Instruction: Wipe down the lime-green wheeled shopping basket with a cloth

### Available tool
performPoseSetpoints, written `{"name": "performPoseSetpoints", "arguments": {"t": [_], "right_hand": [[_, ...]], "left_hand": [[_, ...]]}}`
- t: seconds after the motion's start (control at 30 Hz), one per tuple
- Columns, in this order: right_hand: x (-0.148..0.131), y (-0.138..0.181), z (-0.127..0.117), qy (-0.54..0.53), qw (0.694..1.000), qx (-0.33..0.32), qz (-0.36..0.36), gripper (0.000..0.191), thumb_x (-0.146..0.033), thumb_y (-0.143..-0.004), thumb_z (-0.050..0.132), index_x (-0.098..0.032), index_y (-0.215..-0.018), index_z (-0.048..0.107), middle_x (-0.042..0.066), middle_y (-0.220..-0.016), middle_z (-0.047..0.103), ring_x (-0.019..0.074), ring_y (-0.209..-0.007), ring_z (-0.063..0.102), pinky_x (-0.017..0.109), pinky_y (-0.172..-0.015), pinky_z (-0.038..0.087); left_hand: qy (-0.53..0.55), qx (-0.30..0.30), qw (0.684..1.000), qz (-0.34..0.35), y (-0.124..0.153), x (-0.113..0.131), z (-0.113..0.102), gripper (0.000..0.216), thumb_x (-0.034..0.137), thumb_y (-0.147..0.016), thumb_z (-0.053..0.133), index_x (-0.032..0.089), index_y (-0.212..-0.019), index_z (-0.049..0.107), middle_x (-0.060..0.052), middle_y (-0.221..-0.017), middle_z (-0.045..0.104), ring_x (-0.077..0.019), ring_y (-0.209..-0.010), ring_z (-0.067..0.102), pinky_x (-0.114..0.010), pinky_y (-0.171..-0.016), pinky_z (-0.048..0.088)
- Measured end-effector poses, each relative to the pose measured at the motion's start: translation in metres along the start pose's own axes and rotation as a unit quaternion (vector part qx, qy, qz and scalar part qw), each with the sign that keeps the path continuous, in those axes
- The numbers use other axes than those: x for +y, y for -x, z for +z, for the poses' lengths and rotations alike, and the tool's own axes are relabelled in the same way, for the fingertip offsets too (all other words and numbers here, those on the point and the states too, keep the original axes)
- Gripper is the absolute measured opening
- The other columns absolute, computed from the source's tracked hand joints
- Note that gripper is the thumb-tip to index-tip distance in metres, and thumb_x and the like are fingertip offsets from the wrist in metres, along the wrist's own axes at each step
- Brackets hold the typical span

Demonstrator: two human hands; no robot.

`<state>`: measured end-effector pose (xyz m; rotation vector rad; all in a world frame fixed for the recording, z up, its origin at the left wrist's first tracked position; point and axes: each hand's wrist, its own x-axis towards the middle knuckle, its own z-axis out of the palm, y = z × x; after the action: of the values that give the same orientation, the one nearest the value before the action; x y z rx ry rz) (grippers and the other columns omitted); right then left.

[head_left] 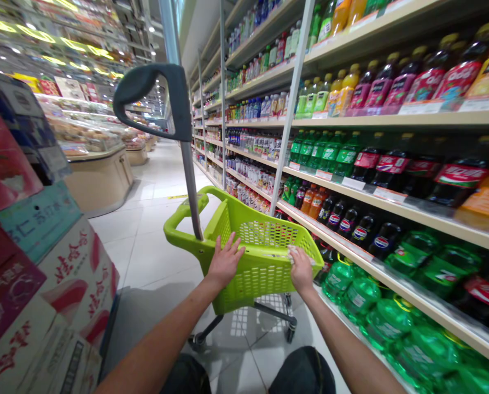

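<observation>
A lime-green plastic shopping cart (269,279) stands in front of me, its near side facing my knees. My left hand (227,258) lies on the near rim with the fingers spread, holding nothing. Toward the rim's right end, my right hand (301,269) grips a small crumpled white cloth or tissue (294,253) and presses it against the cart. Above the cart's left end rises a metal pole (190,186) with a dark grey looped handle (179,104). Perforated walls surround the basket. My right fingertips are partly covered by the white piece.
Shelves of drink bottles (347,148) run along the right, with large green bottles (392,323) at floor level. Stacked cartons (76,273) stand close on the left. A rounded display counter (100,180) sits farther back beside the tiled aisle (154,219).
</observation>
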<state>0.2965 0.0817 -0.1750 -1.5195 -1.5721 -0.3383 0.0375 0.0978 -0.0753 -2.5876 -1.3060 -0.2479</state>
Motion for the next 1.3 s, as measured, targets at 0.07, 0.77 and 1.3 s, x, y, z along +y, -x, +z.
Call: {"name": "performPoseSetpoints", "arguments": {"t": [0.07,0.77,1.3], "right_hand": [[-0.030,-0.004,0.015,-0.031,0.998,-0.027,-0.044,0.040,-0.007,-0.075,0.035,-0.017,-0.104,0.062,0.011,-0.117,0.056,0.0210,-0.114,0.045,0.042,-0.097,0.036],[0.032,0.008,-0.013,0.013,1.000,-0.009,-0.026,0.041,-0.005,-0.072,0.036,-0.020,-0.100,0.063,0.007,-0.118,0.056,0.0202,-0.116,0.043,0.043,-0.097,0.034],[0.045,0.005,-0.024,0.047,0.999,0.015,0.023,0.041,-0.005,-0.071,0.035,-0.017,-0.097,0.064,0.010,-0.114,0.056,0.0216,-0.114,0.045,0.044,-0.096,0.036]], "left_hand": [[0.002,0.001,1.000,0.003,0.000,0.003,0.000,0.051,0.010,-0.077,0.034,0.023,-0.125,0.045,-0.006,-0.139,0.035,-0.0252,-0.133,0.015,-0.060,-0.104,0.009],[-0.021,0.067,0.998,-0.007,0.010,-0.005,0.013,0.053,0.011,-0.075,0.036,0.021,-0.127,0.042,-0.005,-0.136,0.039,-0.0260,-0.133,0.018,-0.058,-0.106,0.006],[0.028,0.038,0.999,-0.001,0.013,0.009,0.005,0.062,0.022,-0.068,0.044,0.015,-0.129,0.037,-0.010,-0.137,0.037,-0.0260,-0.133,0.018,-0.061,-0.103,-0.004]]}}
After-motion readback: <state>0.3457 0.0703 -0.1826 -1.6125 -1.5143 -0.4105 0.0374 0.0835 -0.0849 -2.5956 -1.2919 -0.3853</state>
